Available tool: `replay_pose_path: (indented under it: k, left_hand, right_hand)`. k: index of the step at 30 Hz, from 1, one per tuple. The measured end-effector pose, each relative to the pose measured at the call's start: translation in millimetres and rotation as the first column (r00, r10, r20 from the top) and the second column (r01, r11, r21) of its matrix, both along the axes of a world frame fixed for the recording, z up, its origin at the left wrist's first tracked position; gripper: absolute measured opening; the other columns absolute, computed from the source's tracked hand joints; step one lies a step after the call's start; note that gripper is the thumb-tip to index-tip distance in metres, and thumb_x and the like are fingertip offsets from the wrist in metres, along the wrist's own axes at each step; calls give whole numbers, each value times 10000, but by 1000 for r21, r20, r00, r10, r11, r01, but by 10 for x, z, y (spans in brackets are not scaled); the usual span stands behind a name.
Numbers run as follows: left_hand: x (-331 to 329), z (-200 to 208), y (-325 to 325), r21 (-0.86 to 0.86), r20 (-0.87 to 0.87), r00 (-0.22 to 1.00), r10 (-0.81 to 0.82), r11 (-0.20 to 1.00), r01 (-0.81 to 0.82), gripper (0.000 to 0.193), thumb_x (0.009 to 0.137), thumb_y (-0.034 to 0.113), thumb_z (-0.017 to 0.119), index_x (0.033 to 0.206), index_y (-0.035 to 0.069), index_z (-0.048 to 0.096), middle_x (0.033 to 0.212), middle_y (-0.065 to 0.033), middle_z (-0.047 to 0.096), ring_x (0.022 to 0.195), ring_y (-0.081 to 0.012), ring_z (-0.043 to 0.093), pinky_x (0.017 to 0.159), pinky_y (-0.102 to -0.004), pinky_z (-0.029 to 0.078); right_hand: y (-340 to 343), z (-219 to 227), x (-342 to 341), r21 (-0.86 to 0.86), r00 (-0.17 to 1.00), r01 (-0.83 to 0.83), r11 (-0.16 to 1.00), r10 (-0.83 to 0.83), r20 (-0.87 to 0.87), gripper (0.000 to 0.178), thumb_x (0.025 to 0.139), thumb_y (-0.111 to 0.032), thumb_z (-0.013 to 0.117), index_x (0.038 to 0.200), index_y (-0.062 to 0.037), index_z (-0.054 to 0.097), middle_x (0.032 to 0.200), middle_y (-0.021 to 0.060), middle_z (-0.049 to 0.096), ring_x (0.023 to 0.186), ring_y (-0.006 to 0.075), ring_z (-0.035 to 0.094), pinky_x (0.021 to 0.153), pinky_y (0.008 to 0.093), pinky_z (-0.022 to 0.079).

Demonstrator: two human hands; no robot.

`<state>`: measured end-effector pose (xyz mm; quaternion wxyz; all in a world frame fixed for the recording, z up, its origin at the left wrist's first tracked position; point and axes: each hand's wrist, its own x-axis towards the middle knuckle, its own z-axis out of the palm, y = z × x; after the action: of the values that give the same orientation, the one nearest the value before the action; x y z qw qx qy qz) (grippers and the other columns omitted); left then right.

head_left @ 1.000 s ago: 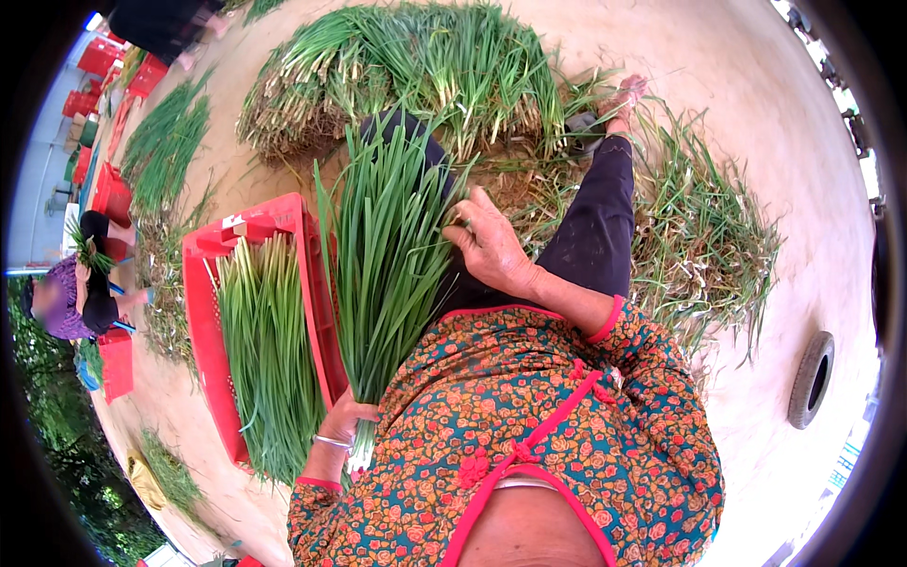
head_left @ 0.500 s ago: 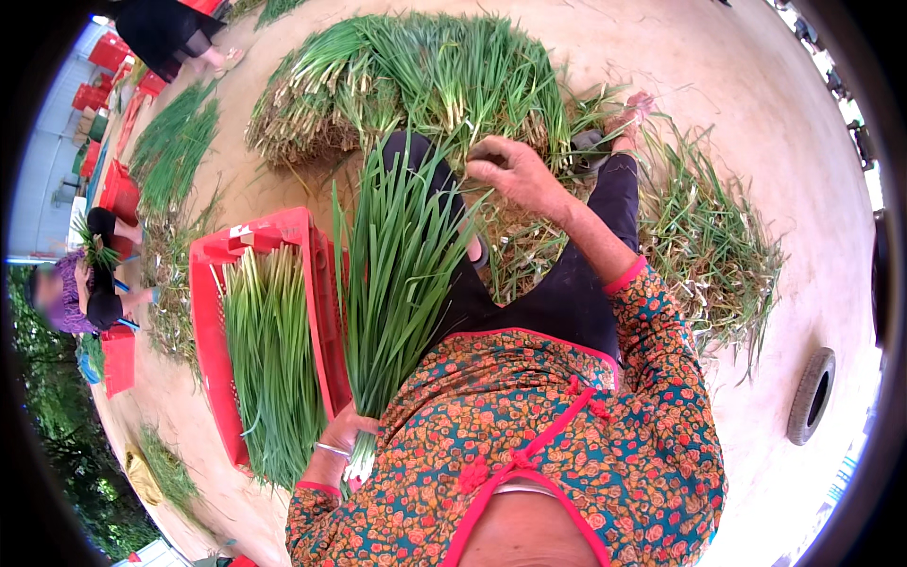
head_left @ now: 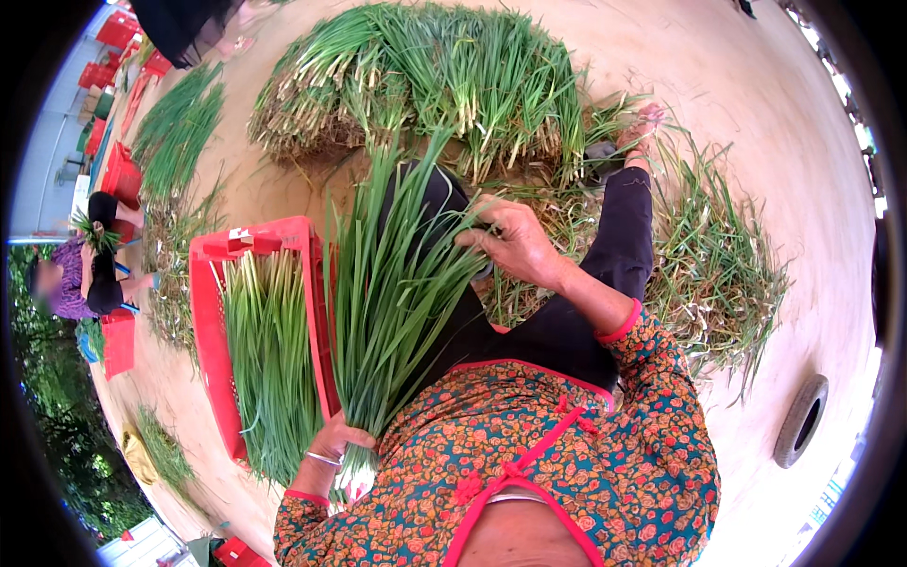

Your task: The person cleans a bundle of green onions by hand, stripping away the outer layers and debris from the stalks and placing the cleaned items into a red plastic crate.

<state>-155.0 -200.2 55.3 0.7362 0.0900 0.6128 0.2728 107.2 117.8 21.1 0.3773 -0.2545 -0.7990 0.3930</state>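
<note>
A bunch of long, flat green leaves with pale bases, looking like garlic chives [head_left: 392,312], stands fanned out over my left thigh. My left hand [head_left: 338,439], a bangle on its wrist, wraps round the bunch low down near the white ends. At the bunch's right edge, my right hand [head_left: 515,241] has its fingers curled together against the leaf tips, seemingly pinching some. Just left of the bunch is a red plastic crate [head_left: 206,326], filled with similar greens [head_left: 274,350] lined up lengthwise, pale ends at the far side.
A big heap of unsorted greens [head_left: 444,76] with brown roots lies beyond my knees. Loose leaf trimmings [head_left: 709,265] spread beside my right leg. A tyre [head_left: 801,421] stands at the far right. To the left, another person [head_left: 80,274] sits holding greens near more red crates [head_left: 121,175].
My right hand has come back from near the heap to the leaf tips of the bunch. The held bunch has fanned out wider, while my left hand stays at its base.
</note>
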Motion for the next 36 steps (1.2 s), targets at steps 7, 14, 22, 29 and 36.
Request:
replay_pose_path:
  k: [7,14,22,29,36]
  left_hand:
    - [154,191,410,220,-82,992,-100,968,116,854,523,117,843,1279,13,460,1199,-71,550,1122,-203,477,1003,-317,331]
    - [78,331,414,354,-128,985,115,933,-63,737,487,57,799,1169,18,521,1055,-80,573,970,-223,543,877,-349,433]
    - [-26,202,511,431,-38,973,226,883,-188,553,514,96,741,1024,-11,557,720,-57,563,602,-162,541,559,-288,445]
    - [-107,337,648,495,-188,974,129,869,-19,495,546,27,692,1025,-14,576,766,-44,578,685,-153,555,641,-278,460]
    - [-80,597,699,500,-118,951,287,844,-193,506,562,12,691,1052,9,568,780,-32,567,678,-143,538,623,-269,449]
  right_hand:
    - [161,307,-45,-715,951,-43,698,-192,-244,207,889,-184,597,934,16,573,793,44,575,744,139,575,594,283,474]
    - [1004,-222,311,-613,836,392,686,-544,-75,439,891,-367,588,580,-76,484,567,-20,443,505,64,367,453,254,260]
    - [-46,1065,-503,-195,995,58,979,-72,-63,270,814,-133,688,1017,9,581,643,-1,553,588,37,503,544,188,413]
    - [18,1011,-1214,212,990,47,976,-74,121,160,803,-178,662,779,-32,602,576,158,567,542,337,588,503,375,464]
    - [1455,356,-154,262,796,552,792,-594,116,153,844,-152,592,814,-8,634,710,123,648,571,200,567,536,347,438]
